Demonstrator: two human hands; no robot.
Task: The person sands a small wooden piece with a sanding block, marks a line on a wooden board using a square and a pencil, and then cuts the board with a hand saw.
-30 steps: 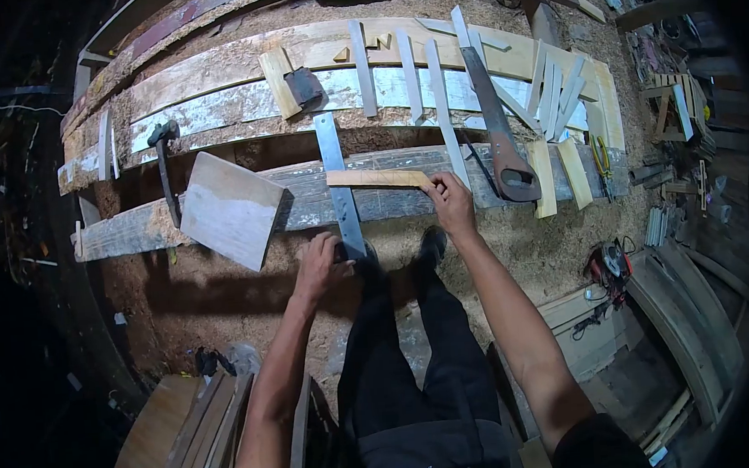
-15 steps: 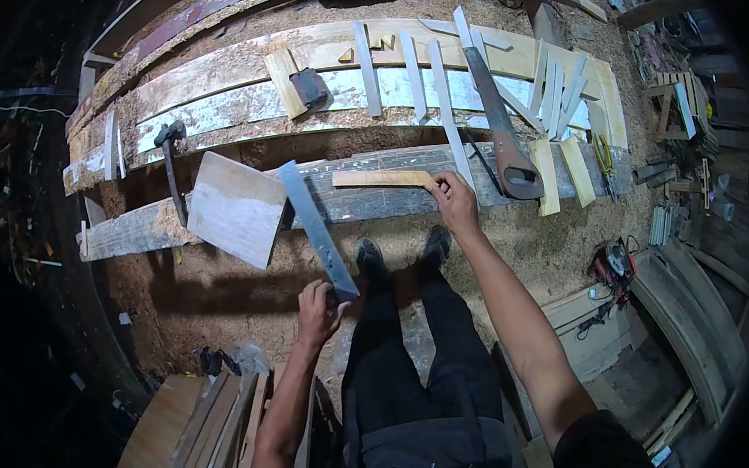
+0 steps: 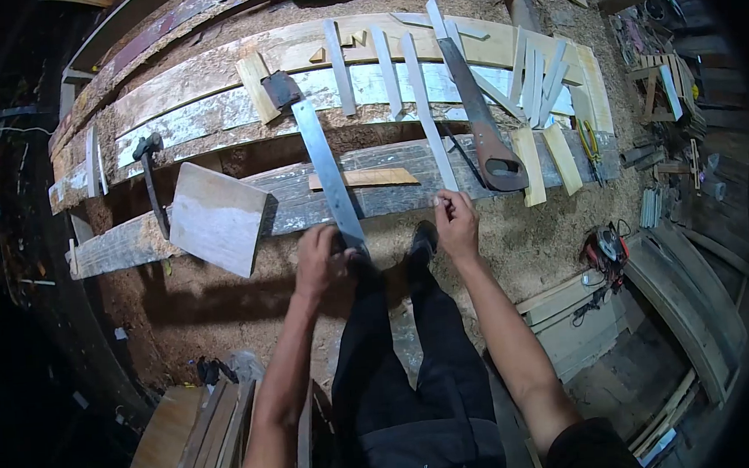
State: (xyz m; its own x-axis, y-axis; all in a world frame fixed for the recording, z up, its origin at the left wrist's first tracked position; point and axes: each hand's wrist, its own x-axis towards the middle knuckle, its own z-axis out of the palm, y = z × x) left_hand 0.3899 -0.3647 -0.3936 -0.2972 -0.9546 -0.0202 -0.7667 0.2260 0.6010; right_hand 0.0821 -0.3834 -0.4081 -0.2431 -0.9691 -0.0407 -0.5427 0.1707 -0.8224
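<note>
My left hand (image 3: 318,259) is closed round the lower end of a long flat blue-grey strip (image 3: 326,164). The strip slants up and away over the front plank, crossing above a short piece of wood (image 3: 367,178) that lies there. My right hand (image 3: 458,220) is at the plank's front edge, thumb and fingers pinched together. Whatever it may hold is too small to make out. Just beyond its fingertips is the near end of a narrow pale strip (image 3: 430,115). A handsaw (image 3: 478,112) rests to the right of that.
The slatted bench (image 3: 218,207) carries a hammer (image 3: 154,183), a square board (image 3: 217,218), a dark block (image 3: 281,90), several pale strips (image 3: 541,78) and yellow-handled pliers (image 3: 590,142). A red power tool (image 3: 607,244) stands on the right. Boards (image 3: 211,433) lean at lower left.
My right hand has let go of the short piece of wood, which stays on the plank. My left hand has moved forward with the blue-grey strip, now across that wood. The view has shifted slightly.
</note>
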